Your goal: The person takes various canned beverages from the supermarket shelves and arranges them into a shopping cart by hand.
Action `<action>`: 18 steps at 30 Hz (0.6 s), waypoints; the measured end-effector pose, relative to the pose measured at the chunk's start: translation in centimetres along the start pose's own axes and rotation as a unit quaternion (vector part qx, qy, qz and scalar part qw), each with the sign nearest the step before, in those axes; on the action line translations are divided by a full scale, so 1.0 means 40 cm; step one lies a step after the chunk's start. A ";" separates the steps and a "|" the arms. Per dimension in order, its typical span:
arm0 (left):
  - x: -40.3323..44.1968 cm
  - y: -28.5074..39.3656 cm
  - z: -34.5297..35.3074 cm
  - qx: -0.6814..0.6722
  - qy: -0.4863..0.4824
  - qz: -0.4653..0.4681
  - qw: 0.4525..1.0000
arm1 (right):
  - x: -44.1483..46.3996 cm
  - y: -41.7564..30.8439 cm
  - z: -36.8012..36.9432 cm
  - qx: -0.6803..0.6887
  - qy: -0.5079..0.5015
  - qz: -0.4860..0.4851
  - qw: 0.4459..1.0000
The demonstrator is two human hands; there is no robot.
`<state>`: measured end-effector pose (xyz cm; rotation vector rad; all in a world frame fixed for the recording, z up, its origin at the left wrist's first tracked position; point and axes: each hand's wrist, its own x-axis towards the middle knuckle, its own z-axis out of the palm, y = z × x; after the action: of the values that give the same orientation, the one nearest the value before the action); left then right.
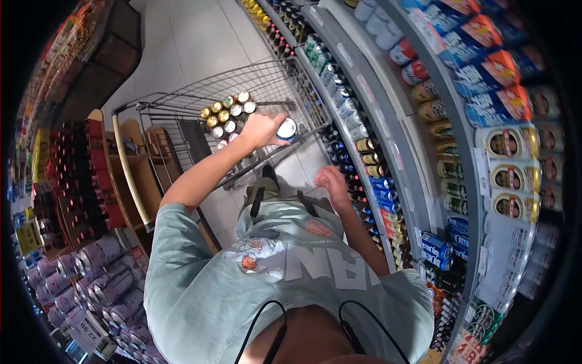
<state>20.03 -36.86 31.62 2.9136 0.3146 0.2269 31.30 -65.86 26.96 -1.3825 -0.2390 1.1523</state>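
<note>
My left hand (262, 130) reaches out over the shopping cart (212, 91), its fingers wrapped round a drink can (287, 128). The can's pale round end faces up, with blue at its edge. Beneath and beside this hand, several upright cans (224, 115) with gold, silver and green tops stand grouped in the cart; my forearm hides part of them. Nothing shows in my right hand (332, 185), which hovers between my body and the shelves with its fingers loosely bent and partly apart.
Shelves (370, 100) packed with cans and multipacks run along the right. The cart's handle (128, 173) is at the left. Beyond it are dark bottles (79, 176) and stacked lilac cans (100, 273). Pale floor tiles (194, 36) stretch ahead.
</note>
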 end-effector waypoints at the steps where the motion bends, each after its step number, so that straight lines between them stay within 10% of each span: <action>1: -0.025 -0.032 0.003 0.003 0.007 -0.010 1.000 | 0.034 -0.003 0.046 0.029 -0.021 0.011 0.999; 18: -0.135 -0.410 0.551 -0.049 -0.008 -0.132 0.990 | 0.864 0.308 0.402 0.061 0.007 0.420 0.905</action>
<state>15.44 -26.42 6.08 2.7380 0.6608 0.1724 30.05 -32.77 4.41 -1.4083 0.4930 1.8181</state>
